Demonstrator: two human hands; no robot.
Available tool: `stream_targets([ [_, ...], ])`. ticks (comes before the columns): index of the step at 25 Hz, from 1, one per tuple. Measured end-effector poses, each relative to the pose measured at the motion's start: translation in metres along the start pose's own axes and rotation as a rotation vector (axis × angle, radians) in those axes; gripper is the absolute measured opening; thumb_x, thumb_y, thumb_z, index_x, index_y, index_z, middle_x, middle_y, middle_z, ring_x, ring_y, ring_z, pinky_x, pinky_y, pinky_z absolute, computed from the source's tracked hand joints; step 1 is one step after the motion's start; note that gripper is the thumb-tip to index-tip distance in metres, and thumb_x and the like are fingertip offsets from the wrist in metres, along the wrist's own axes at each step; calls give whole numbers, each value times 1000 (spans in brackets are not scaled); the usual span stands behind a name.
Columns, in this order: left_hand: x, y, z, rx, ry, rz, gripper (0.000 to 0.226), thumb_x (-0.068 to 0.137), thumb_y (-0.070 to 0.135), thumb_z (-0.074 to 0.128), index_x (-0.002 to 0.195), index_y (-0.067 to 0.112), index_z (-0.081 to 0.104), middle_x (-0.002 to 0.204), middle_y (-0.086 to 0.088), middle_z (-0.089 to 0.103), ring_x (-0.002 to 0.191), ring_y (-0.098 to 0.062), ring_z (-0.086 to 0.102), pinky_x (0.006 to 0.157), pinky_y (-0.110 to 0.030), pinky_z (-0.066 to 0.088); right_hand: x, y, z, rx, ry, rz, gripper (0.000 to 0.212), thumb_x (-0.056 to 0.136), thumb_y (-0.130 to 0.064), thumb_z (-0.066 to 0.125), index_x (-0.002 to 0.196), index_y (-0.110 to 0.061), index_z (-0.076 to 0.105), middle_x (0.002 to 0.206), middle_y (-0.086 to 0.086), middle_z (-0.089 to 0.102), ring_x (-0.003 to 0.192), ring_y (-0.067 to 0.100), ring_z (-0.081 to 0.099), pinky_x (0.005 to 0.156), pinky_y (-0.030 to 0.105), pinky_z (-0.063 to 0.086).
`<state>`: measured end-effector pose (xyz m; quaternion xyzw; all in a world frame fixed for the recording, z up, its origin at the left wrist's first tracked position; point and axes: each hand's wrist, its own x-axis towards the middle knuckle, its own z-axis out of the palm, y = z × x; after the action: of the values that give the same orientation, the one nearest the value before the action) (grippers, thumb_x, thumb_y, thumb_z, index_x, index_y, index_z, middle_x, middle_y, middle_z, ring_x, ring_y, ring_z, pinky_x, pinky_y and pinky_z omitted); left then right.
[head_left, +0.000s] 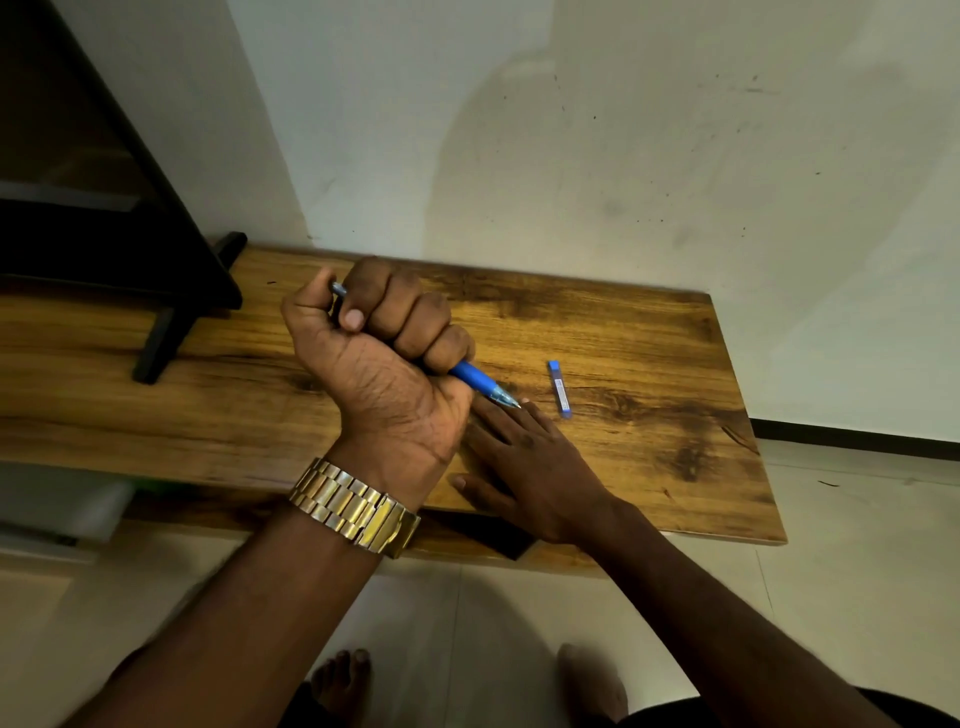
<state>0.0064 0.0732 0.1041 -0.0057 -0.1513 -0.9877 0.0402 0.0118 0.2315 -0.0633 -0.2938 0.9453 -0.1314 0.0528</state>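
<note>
The brown wooden table (649, 338) stands against a white wall (623, 156); the left hand (384, 374) grips a blue plastic pen (470, 375) in its fist, the right hand (540, 467) lies flat on the wood

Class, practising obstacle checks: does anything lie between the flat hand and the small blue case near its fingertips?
Nothing visible does. Bare brown wooden table separates the right hand from the small blue rectangular plastic case. The blue plastic pen in the left hand points over the right hand, not into that gap.
</note>
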Motion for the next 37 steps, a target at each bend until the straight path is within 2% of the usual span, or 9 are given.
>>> stream_targets([
  [3, 6, 6, -4, 25, -33, -92, 55, 96, 36, 31, 44, 22, 45, 50, 11, 12, 40, -7, 9, 32, -17, 16, 0, -4, -10, 9, -58, -1, 72, 109, -63, 42, 172, -34, 21, 185, 2, 12, 171, 24, 10, 138, 54, 14],
  [5, 8, 4, -8, -5, -11, -117, 70, 106, 42, 19, 44, 23, 45, 50, 11, 12, 40, -7, 9, 31, -17, 17, 0, -4, -24, 85, -63, 25, 68, 108, -51, 57, 168, -27, 35, 177, 6, 34, 162, 22, 34, 131, 48, 31],
  [8, 10, 6, -16, -60, 9, -161, 74, 109, 47, 17, 45, 23, 46, 51, 12, 12, 42, -7, 9, 34, -18, 14, -13, 5, -59, 372, 239, 107, 29, 106, -27, 68, 134, -18, 70, 120, -4, 80, 106, 7, 74, 92, 34, 59],
  [10, 12, 6, -22, -88, 21, -180, 74, 109, 48, 17, 45, 24, 46, 52, 12, 12, 43, -7, 9, 37, -19, 12, -28, 10, -80, 549, 288, 144, 16, 108, -33, 64, 112, -25, 78, 94, -12, 83, 89, 8, 79, 80, 30, 62],
  [13, 15, 4, -27, -85, 42, -197, 74, 109, 48, 17, 45, 24, 46, 53, 12, 12, 43, -7, 9, 37, -19, 12, -43, 12, -102, 755, 290, 75, 33, 107, -45, 59, 94, -23, 79, 81, -3, 78, 78, 21, 77, 71, 30, 60],
  [16, 17, 3, -30, -77, 51, -209, 74, 108, 45, 16, 44, 24, 46, 53, 12, 12, 43, -7, 9, 36, -18, 12, -46, 9, -108, 817, 297, 12, 41, 104, -43, 64, 82, -12, 76, 72, 0, 73, 71, 19, 74, 69, 23, 54],
  [21, 16, -2, -28, -29, 82, -193, 71, 108, 40, 17, 44, 24, 45, 53, 11, 11, 43, -7, 8, 31, -18, 15, -43, 4, -104, 765, 276, -35, 39, 95, -36, 76, 70, -7, 71, 64, 2, 71, 62, 23, 69, 68, 30, 54],
  [28, 17, -2, -31, -46, 86, -209, 70, 108, 39, 18, 45, 24, 45, 53, 12, 12, 43, -7, 8, 34, -19, 12, -41, 2, -103, 685, 272, -76, 41, 92, -34, 80, 65, -4, 71, 61, 2, 70, 58, 16, 66, 68, 15, 45],
  [37, 12, -11, -31, -36, 78, -267, 66, 106, 38, 23, 45, 25, 45, 53, 12, 12, 43, -7, 8, 30, -18, 16, -36, 2, -100, 669, 292, -69, 40, 93, -37, 81, 65, -9, 73, 62, -5, 73, 59, 8, 69, 68, 11, 45],
])
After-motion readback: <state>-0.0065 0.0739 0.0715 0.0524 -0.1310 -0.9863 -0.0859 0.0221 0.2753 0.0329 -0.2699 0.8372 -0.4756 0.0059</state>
